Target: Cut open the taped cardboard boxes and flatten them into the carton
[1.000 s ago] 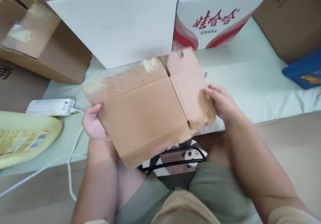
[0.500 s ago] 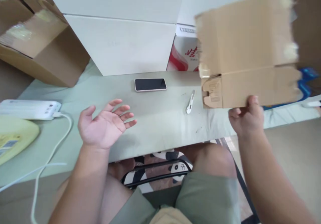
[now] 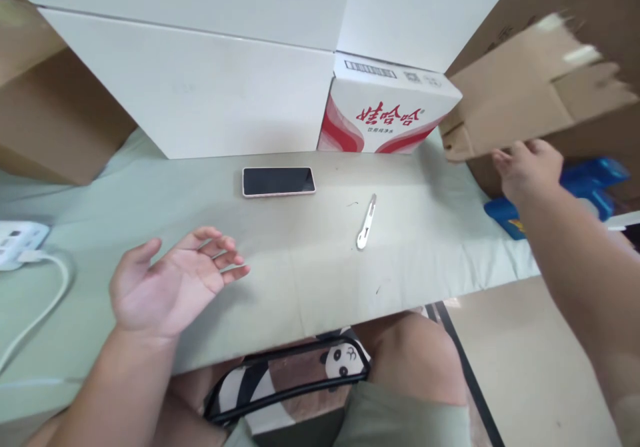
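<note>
Brown and creased, an unfolded cardboard sheet (image 3: 520, 90) is at the upper right in the head view, right of the red-and-white drinking-water carton (image 3: 387, 115), its lower edge pinched in the right hand (image 3: 531, 170). The left hand (image 3: 173, 283) is palm-up, fingers loosely spread, near the smartphone (image 3: 279, 181). The utility knife (image 3: 367, 222) lies on pale green cloth (image 3: 310, 260).

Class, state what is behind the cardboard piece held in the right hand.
Behind the cardboard piece, a brown box with dark print shows; the part the cardboard piece covers cannot be seen.
</note>
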The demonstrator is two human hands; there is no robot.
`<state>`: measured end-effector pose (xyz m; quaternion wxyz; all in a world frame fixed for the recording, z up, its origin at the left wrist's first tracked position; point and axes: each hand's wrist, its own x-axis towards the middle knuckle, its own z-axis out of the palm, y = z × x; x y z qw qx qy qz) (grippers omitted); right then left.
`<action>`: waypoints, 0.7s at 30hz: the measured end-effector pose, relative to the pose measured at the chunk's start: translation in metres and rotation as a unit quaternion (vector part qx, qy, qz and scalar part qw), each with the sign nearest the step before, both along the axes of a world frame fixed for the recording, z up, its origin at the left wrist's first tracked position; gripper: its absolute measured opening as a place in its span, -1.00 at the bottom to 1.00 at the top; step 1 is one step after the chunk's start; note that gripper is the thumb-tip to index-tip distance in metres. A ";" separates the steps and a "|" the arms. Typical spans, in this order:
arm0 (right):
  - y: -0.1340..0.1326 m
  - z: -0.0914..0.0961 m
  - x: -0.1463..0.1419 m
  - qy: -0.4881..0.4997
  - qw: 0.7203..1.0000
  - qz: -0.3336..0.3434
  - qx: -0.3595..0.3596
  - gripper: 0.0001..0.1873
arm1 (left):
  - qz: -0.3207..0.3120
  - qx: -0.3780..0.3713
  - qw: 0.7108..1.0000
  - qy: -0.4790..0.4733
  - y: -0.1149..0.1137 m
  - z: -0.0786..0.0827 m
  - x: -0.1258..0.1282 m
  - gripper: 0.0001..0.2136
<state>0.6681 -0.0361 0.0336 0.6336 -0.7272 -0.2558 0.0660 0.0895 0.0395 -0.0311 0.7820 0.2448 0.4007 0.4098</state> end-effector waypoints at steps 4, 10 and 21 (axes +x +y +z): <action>0.040 -0.016 -0.003 0.052 0.997 -0.039 -0.039 -0.85 | 0.007 0.001 1.000 0.017 0.004 -0.002 0.000 -0.48; 0.013 -0.031 -0.081 0.094 0.986 0.015 -0.137 -0.84 | 0.021 0.011 1.000 -0.009 0.002 0.010 -0.004 -0.50; 0.051 0.016 -0.249 -0.072 0.938 0.251 -0.229 -0.95 | 0.046 0.152 0.969 -0.187 -0.013 0.025 -0.053 -0.81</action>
